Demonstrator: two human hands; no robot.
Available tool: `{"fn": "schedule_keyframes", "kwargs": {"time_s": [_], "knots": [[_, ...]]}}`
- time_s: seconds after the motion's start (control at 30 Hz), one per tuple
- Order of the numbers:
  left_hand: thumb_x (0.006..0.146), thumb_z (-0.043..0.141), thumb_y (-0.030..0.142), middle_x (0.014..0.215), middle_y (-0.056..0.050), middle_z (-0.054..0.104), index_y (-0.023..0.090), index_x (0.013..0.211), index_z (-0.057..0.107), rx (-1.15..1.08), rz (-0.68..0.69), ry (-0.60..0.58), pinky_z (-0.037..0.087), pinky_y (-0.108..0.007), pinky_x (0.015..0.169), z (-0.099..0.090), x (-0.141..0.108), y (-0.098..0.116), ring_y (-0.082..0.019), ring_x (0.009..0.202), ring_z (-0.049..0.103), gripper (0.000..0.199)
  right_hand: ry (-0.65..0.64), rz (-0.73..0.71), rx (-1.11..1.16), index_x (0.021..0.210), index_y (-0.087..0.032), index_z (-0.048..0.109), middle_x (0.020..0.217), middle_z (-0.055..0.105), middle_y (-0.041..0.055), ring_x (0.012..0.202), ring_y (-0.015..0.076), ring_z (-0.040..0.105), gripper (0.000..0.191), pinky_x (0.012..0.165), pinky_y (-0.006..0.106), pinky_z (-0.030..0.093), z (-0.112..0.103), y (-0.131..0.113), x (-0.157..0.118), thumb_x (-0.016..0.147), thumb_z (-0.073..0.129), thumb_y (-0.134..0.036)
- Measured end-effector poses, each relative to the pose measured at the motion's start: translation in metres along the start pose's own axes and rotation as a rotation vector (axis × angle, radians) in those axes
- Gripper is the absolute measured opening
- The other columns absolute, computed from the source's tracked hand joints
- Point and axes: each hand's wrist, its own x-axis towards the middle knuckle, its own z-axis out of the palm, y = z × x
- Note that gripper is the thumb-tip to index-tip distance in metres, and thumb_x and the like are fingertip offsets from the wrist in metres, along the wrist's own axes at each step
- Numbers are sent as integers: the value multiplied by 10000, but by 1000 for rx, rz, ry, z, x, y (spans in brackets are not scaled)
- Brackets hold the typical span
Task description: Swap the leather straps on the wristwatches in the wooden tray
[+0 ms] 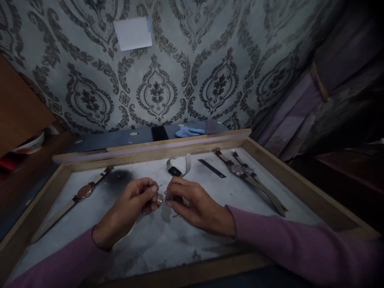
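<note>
Small watch piece [159, 200]: sits gripped in the left hand's [130, 204] fingers, just left of the right hand [196, 204]; long axis unclear. Right fingertips: pinched together, contents indistinct.

Small round watch [159, 199], metallic with a warm glint, in the fingertips of the left hand [135, 202]. Its inner part is hidden by the fingers; the exposed edge faces the right hand [195, 206], near but apart from that hand's fingertips. Held above the surface below the grip, tilted; dial detail too small to read. Thin dark pin [160, 185] protrudes just past the left thumb tip, above the watch, pointing toward the right hand. Small dark piece [165, 193], curved outline, at the right hand's pinched fingertips, between the two grips; remainder covered by fingers.
</note>
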Motion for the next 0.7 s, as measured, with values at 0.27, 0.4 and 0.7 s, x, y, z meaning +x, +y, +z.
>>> {"fn": "schedule_keyframes", "kwargs": {"time_s": [0.27,0.4,0.7], "knots": [[803,588,413,577,45,490,154,720,529,191,181,3,294,-204,453,1,-1,0,-70,471,397,279,-100,307,354,774,-140,593,707,516,3,643,112,471,211,573,229,376,-5,0,8,883,517,-304],[825,570,408,571,47,486,159,726,521,192,189,-6,294,-211,461,1,-2,-2,-77,479,402,272,-117,303,265,720,-162,518,650,467,-18,601,105,427,228,567,233,352,-2,1,7,898,491,-302],[781,641,433,502,59,423,162,630,477,-84,9,-117,202,-201,428,3,-3,-3,-56,443,331,351,-82,47,-268,791,-169,485,752,530,34,686,148,476,128,629,269,361,-2,1,2,903,427,-152]]}}
